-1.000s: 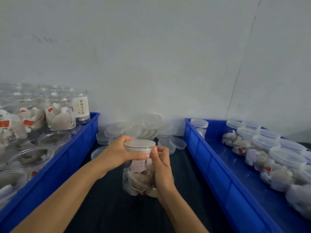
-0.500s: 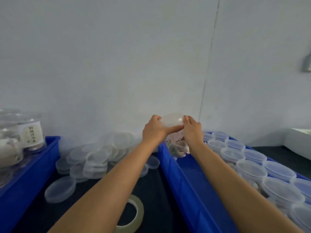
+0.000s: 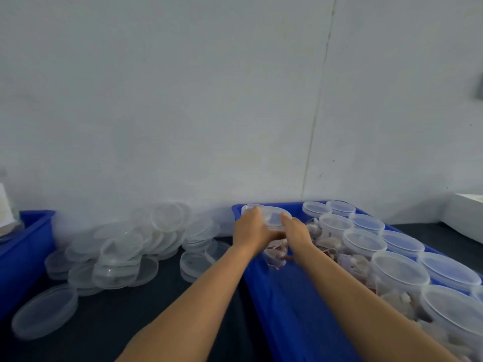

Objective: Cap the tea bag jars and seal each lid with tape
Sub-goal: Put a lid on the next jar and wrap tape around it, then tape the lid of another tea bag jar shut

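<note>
Capped tea bag jar (image 3: 275, 240): held from both sides over the far left corner of the right blue bin (image 3: 282, 304), likely for setting beside the capped jars (image 3: 392, 273). Left hand (image 3: 251, 232) and right hand (image 3: 298, 235) curl around it. Loose lids (image 3: 125, 252): piled left.

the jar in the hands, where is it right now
In the head view the capped jar sits right of centre, held between the left hand and right hand over the near-left corner region of the right blue bin, beside the rows of capped jars.
</note>
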Motion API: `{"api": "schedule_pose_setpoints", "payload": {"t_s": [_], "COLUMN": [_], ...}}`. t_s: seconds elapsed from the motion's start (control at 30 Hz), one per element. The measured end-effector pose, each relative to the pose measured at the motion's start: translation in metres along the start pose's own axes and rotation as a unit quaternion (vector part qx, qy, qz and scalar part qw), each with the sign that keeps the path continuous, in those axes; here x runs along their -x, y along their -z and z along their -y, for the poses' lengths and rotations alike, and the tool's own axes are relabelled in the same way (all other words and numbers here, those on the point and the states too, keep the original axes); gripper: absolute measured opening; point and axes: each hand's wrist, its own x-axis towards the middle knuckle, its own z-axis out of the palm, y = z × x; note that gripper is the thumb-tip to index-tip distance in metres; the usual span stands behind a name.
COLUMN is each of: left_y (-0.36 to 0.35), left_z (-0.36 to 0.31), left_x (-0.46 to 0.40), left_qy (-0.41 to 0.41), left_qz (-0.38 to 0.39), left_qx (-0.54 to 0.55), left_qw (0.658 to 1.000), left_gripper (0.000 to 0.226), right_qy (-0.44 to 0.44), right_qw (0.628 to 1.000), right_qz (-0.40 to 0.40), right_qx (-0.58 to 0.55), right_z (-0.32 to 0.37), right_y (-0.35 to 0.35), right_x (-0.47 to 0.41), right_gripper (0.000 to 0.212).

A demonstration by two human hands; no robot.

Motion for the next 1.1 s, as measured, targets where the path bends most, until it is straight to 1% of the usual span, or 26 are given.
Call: {"api": "schedule_pose_setpoints", "payload": {"t_s": [0.07,0.1,0.17,0.23,0.37,0.43,0.5,0.6,0.7,0.73,0.8,0.87,0.9,0.93,1.0,1.03,1.1], "left_y": [-0.008,-0.011,-0.016,-0.019,-0.018,-0.018,-0.016,-0.005,0.016,0.026,0.046,0.07,0.082,0.094,0.118,0.129,0.151], "left_z": [0.002,0.005,0.01,0.014,0.013,0.01,0.008,0.004,0.0,-0.001,-0.003,-0.002,-0.001,0.001,0.009,0.014,0.026], "left_x": [-0.003,-0.004,-0.005,-0.005,-0.008,-0.007,-0.005,-0.002,0.01,0.016,0.029,0.047,0.056,0.066,0.088,0.101,0.126], "left_qy": [0.004,0.006,0.012,0.009,-0.007,-0.011,-0.024,-0.053,-0.072,-0.074,-0.074,-0.064,-0.058,-0.05,-0.031,-0.02,-0.001], "left_qz": [0.008,0.009,0.0,-0.011,0.003,0.022,0.037,0.065,0.102,0.116,0.141,0.153,0.153,0.151,0.136,0.127,0.112], "left_qx": [-0.039,-0.063,-0.117,-0.173,-0.217,-0.218,-0.21,-0.202,-0.166,-0.155,-0.145,-0.135,-0.131,-0.13,-0.13,-0.129,-0.128], "left_qw": [0.999,0.998,0.993,0.985,0.976,0.976,0.977,0.976,0.978,0.978,0.977,0.977,0.978,0.979,0.982,0.983,0.985], "left_gripper": [0.06,0.062,0.072,0.075,0.067,0.062,0.05,0.036,0.037,0.036,0.034,0.031,0.03,0.029,0.028,0.028,0.03], "right_qy": [-0.043,-0.065,-0.103,-0.124,-0.112,-0.109,-0.103,-0.102,-0.068,-0.056,-0.062,-0.038,-0.013,0.016,0.053,0.073,0.118], "right_qw": [0.998,0.995,0.99,0.987,0.99,0.991,0.993,0.994,0.997,0.998,0.991,0.982,0.981,0.982,0.99,0.992,0.99], "right_qz": [0.008,0.015,0.03,0.037,0.04,0.036,0.036,0.039,0.026,0.005,-0.061,-0.104,-0.109,-0.106,-0.075,-0.049,0.022], "right_qx": [-0.053,-0.077,-0.095,-0.097,-0.081,-0.074,-0.05,-0.021,0.009,0.029,0.102,0.154,0.157,0.152,0.109,0.088,0.081], "right_z": [-0.003,-0.005,-0.008,-0.009,-0.009,-0.008,-0.007,-0.007,-0.006,-0.004,0.006,0.02,0.025,0.028,0.029,0.029,0.027], "right_y": [0.0,0.0,0.0,-0.001,-0.005,-0.005,-0.008,-0.009,-0.016,-0.02,-0.03,-0.043,-0.05,-0.058,-0.072,-0.078,-0.093], "right_x": [-0.002,-0.003,-0.005,-0.003,-0.008,-0.009,-0.011,-0.008,-0.003,-0.001,0.012,0.034,0.048,0.06,0.086,0.1,0.126], "right_gripper": [0.035,0.028,0.016,0.011,0.011,0.022,0.033,0.037,0.046,0.051,0.059,0.058,0.055,0.051,0.045,0.041,0.035]}}
